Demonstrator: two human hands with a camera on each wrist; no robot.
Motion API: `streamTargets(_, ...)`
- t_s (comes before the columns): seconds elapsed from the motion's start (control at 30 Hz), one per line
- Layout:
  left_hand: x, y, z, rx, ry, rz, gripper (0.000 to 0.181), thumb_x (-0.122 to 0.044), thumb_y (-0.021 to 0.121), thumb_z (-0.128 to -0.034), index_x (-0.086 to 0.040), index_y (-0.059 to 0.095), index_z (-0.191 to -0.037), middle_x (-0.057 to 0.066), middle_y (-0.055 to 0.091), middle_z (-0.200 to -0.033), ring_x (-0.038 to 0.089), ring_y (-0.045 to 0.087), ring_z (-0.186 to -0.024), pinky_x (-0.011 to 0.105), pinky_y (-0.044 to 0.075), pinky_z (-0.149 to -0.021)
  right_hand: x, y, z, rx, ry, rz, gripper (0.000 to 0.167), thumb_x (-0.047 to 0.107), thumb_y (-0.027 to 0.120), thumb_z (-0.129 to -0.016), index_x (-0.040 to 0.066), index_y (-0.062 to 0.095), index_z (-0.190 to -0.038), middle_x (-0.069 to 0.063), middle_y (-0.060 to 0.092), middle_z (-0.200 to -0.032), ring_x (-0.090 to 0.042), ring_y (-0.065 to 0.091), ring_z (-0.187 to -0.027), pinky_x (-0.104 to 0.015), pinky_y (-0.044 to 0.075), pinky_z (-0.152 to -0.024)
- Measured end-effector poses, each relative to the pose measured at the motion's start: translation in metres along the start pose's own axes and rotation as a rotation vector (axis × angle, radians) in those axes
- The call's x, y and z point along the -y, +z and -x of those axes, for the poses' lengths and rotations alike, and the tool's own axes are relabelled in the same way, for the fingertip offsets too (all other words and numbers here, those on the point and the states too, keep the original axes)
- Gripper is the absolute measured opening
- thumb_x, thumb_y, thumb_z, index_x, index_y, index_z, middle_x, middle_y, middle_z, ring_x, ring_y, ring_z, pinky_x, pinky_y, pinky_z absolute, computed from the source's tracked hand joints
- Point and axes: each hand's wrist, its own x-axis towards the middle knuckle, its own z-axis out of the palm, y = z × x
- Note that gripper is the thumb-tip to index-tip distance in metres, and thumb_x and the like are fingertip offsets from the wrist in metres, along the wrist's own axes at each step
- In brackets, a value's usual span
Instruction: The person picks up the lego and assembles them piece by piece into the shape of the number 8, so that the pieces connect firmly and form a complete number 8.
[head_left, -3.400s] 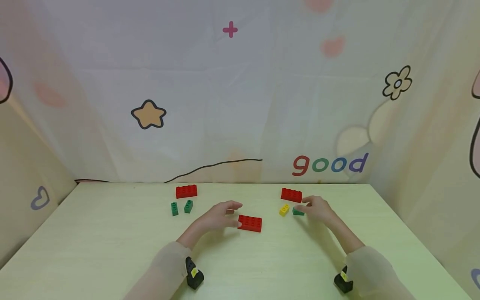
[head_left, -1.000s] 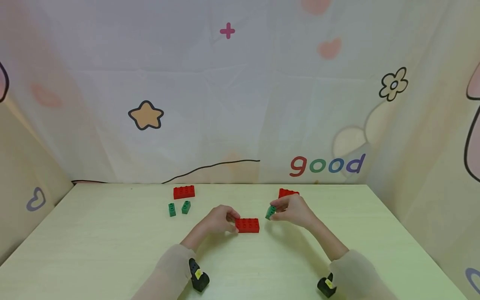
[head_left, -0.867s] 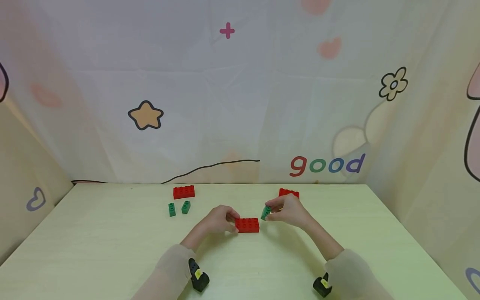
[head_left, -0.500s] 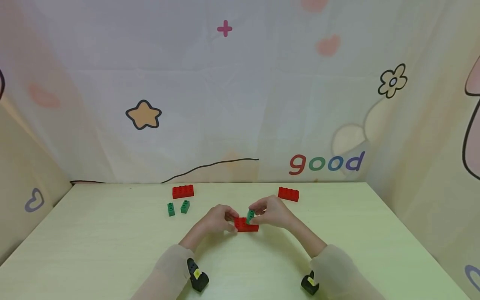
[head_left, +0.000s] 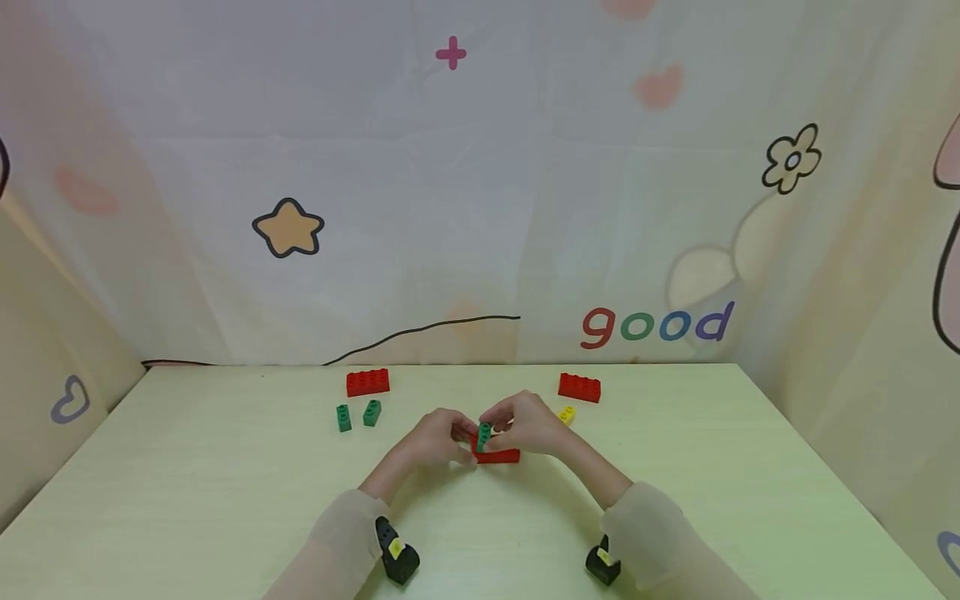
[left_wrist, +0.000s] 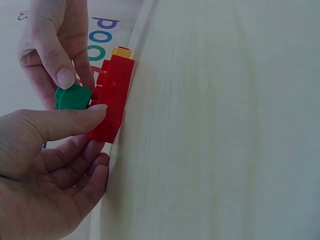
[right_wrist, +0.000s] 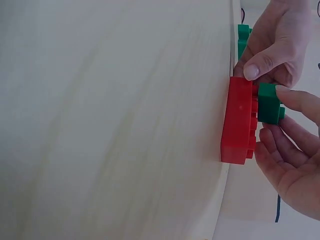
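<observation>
A red toy brick (head_left: 501, 457) lies at the middle of the table. At its left end my left hand (head_left: 437, 439) holds it between thumb and fingers, and the thumb shows on the red brick (left_wrist: 114, 95) in the left wrist view. My right hand (head_left: 528, 425) pinches a small green brick (head_left: 483, 437) over the red brick's left part. In the right wrist view the green brick (right_wrist: 269, 104) sits right against the studs near the left hand's end; whether it is pressed down fully I cannot tell. Fingers hide part of both bricks.
Back left on the table (head_left: 225, 483) stand a red brick (head_left: 367, 382) and two small green bricks, one left (head_left: 343, 417), one right (head_left: 372, 412). Back right is another red brick (head_left: 580, 387), with a yellow brick (head_left: 567, 415) partly behind the right hand. A printed curtain hangs behind.
My right hand took the green brick from beside the yellow one and carried it left onto the red brick. My left hand closed on the red brick's left end and has stayed there.
</observation>
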Motion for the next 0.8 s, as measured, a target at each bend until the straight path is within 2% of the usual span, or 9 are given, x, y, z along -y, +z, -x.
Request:
streamTargets(0.33,-0.0015,0.0007,0.0012,0.001,0.023,0.009,0.033,-0.002,0.076,-0.0703,0.002,0.062,-0.100,0.004,0.062,-0.088,0.016,0.057,-0.084,0.035,0.047,-0.086,0.0023,0.0023,-0.0003,0.051,-0.064,-0.017,0.027,0.004,0.071,-0.076,-0.001,0.068,-0.102,-0.009,0.068,-0.092,-0.016,0.058,-0.079,-0.022,0.050,-0.070)
streamTargets(0.67,-0.0018,-0.0004,0.0026,0.000,0.008,0.000,0.034,-0.004,0.076,-0.0710,0.001,0.062,-0.102,0.004,0.062,-0.089,0.017,0.057,-0.084,0.035,0.047,-0.086,-0.0022,0.0039,-0.0031,0.050,0.000,-0.090,0.027,0.004,0.072,-0.076,0.001,0.068,-0.103,-0.008,0.069,-0.090,-0.015,0.059,-0.079,-0.025,0.050,-0.070)
streamTargets(0.8,-0.0018,-0.0013,0.0033,0.002,-0.001,0.010,0.034,-0.004,0.076,-0.0712,0.001,0.063,-0.102,0.004,0.063,-0.089,0.017,0.057,-0.085,0.036,0.046,-0.087,-0.0022,0.0046,-0.0039,0.046,0.010,-0.072,0.026,0.005,0.072,-0.076,0.003,0.069,-0.102,-0.005,0.069,-0.088,-0.014,0.058,-0.079,-0.025,0.048,-0.069)
